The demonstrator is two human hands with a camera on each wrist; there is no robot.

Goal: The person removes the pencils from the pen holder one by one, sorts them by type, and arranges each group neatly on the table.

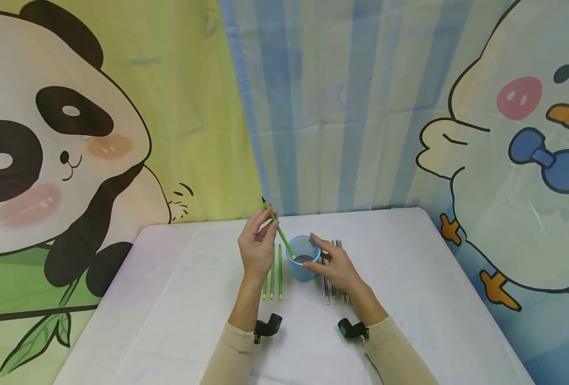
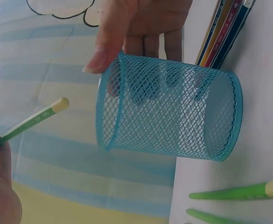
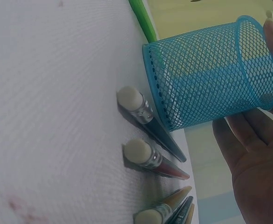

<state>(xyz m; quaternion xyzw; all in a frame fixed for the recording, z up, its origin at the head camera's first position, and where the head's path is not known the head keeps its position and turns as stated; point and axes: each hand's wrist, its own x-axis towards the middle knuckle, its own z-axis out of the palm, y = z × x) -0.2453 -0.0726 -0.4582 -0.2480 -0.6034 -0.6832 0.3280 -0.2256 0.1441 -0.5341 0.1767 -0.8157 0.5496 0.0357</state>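
My left hand (image 1: 257, 248) pinches a green pencil (image 1: 282, 236) by its upper part, dark point up and yellow end slanting down. In the left wrist view that yellow end hangs just outside the mouth of the blue mesh pencil cup (image 2: 169, 112), apart from its rim. My right hand (image 1: 338, 266) grips the cup from the right, with the thumb at the rim and fingers along the far side. The cup (image 1: 302, 274) stands close to upright; whether its base touches the table is hard to tell.
Several green pencils (image 1: 280, 278) lie side by side left of the cup. To its right, partly under my right hand, lie several dark and coloured pencils (image 3: 139, 151) with white erasers. The white table (image 1: 183, 321) ends at a patterned curtain (image 1: 313, 133).
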